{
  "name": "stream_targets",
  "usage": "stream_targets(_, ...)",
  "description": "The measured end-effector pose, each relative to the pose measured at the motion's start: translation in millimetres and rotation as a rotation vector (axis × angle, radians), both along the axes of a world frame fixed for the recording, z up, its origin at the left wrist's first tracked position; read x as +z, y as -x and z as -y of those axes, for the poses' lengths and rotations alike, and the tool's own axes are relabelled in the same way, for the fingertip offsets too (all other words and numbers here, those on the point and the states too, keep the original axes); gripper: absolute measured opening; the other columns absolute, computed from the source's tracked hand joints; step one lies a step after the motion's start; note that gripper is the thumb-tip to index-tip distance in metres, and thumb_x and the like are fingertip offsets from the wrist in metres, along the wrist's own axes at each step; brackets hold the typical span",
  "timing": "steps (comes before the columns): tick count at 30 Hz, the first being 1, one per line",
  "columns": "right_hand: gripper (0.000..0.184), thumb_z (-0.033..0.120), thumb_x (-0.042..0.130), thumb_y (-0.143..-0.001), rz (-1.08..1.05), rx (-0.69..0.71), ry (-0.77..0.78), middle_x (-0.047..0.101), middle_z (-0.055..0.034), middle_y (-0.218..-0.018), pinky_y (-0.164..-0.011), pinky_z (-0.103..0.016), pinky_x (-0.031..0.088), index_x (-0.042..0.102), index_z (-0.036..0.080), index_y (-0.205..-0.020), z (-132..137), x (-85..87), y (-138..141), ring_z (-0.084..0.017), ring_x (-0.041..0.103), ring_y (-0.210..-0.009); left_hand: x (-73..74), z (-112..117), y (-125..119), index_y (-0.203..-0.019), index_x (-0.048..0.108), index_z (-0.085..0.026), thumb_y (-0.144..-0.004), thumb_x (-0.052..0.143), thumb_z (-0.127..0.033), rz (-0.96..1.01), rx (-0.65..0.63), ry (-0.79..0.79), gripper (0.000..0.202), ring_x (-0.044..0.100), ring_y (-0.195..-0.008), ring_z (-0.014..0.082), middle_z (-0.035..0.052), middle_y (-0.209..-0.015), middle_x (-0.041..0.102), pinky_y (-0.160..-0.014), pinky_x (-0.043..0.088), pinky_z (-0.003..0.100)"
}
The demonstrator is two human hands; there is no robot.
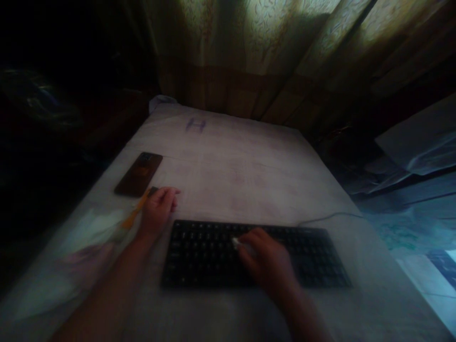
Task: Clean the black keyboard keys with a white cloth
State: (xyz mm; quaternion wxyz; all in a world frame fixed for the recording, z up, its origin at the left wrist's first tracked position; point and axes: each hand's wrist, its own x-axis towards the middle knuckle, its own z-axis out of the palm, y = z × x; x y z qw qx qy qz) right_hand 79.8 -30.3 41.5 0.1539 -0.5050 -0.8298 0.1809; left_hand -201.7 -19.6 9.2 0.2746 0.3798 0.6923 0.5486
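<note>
A black keyboard [210, 254] lies across the near part of a cloth-covered table. My right hand [267, 256] is over its middle, fingers pinched on a small white wad [235, 242] that looks like tissue or cotton. The wad's tip meets the keys. Beyond the keyboard's left corner, my left hand [160, 206] rests on the cloth with its fingers curled in and nothing visible in them. Close beside that hand lies an orange-handled brush [133, 216] with a dark end; its near end is blurred.
A dark brown phone [138, 175] lies face down at the left. Nearer, a whitish, plastic-like sheet [46, 294] and a pink item [89, 261] are blurred. The keyboard's cable [331, 216] runs off right. Curtains [228, 57] hang behind the pale tablecloth [242, 156].
</note>
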Motion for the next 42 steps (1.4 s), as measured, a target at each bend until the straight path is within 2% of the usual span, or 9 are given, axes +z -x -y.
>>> stream_targets(6, 0.013, 0.018, 0.058, -0.086, -0.044, 0.03, -0.01, 0.067, -0.0031, -0.087, -0.066, -0.027, 0.049, 0.071, 0.022, -0.087, 3, 3.8, 5, -0.016, 0.066, -0.072, -4.2, -1, 1, -0.086, 0.07, -0.022, -0.083, 0.056, -0.049, -0.003, -0.001, -0.001, 0.031, 0.051, -0.051, 0.0114, -0.0027, -0.061, 0.055, -0.043, 0.038, 0.021)
stream_targets(12, 0.013, 0.016, 0.059, -0.084, -0.021, 0.047, 0.031, 0.067, -0.0024, -0.087, -0.061, -0.024, 0.046, 0.071, 0.022, -0.085, 4, 6.3, 14, -0.015, 0.066, -0.069, -2.0, -1, 0, -0.085, 0.07, -0.021, -0.083, 0.056, -0.048, -0.006, 0.007, 0.004, 0.03, 0.05, -0.05, 0.0107, -0.0029, -0.061, 0.055, -0.042, 0.037, 0.02)
stream_targets(20, 0.013, 0.02, 0.058, -0.086, -0.012, -0.043, 0.001, 0.068, -0.0031, -0.089, -0.068, -0.029, 0.049, 0.071, 0.022, -0.088, -1, -3.0, -16, -0.018, 0.068, -0.074, 2.9, 0, -1, -0.083, 0.07, -0.022, -0.081, 0.058, -0.048, -0.011, 0.008, 0.015, 0.029, 0.051, -0.05, 0.0113, -0.0028, -0.06, 0.055, -0.042, 0.038, 0.02)
stream_targets(29, 0.015, 0.021, 0.056, -0.086, 0.06, -0.105, 0.0, 0.069, -0.0029, -0.09, -0.067, -0.03, 0.049, 0.072, 0.023, -0.086, -2, -0.5, -31, -0.018, 0.068, -0.073, 3.2, 0, -1, -0.085, 0.069, -0.021, -0.083, 0.057, -0.046, -0.021, 0.008, 0.015, 0.028, 0.05, -0.051, 0.0108, -0.0026, -0.061, 0.055, -0.042, 0.039, 0.019)
stream_targets(34, 0.015, 0.02, 0.057, -0.085, -0.014, -0.085, -0.036, 0.069, -0.0026, -0.089, -0.067, -0.029, 0.049, 0.071, 0.022, -0.087, 0, 2.7, -21, -0.017, 0.067, -0.072, 1.6, 0, 0, -0.084, 0.069, -0.021, -0.083, 0.056, -0.046, -0.03, 0.0, 0.009, 0.028, 0.05, -0.051, 0.0109, -0.0028, -0.06, 0.054, -0.042, 0.039, 0.019)
stream_targets(38, 0.013, 0.016, 0.06, -0.083, -0.021, -0.027, 0.011, 0.068, -0.0023, -0.088, -0.065, -0.026, 0.048, 0.071, 0.022, -0.086, 1, 4.4, -9, -0.016, 0.067, -0.071, 0.2, -1, 0, -0.084, 0.07, -0.021, -0.083, 0.056, -0.047, -0.027, 0.004, 0.015, 0.029, 0.05, -0.051, 0.0106, -0.0026, -0.061, 0.055, -0.043, 0.039, 0.019)
stream_targets(42, 0.013, 0.019, 0.059, -0.084, 0.011, -0.068, -0.003, 0.069, -0.0024, -0.088, -0.066, -0.028, 0.048, 0.071, 0.022, -0.086, -1, 1.7, -16, -0.017, 0.067, -0.072, 0.7, -1, 0, -0.085, 0.07, -0.022, -0.083, 0.056, -0.047, -0.018, 0.005, 0.024, 0.029, 0.051, -0.05, 0.0107, -0.0027, -0.061, 0.055, -0.042, 0.039, 0.019)
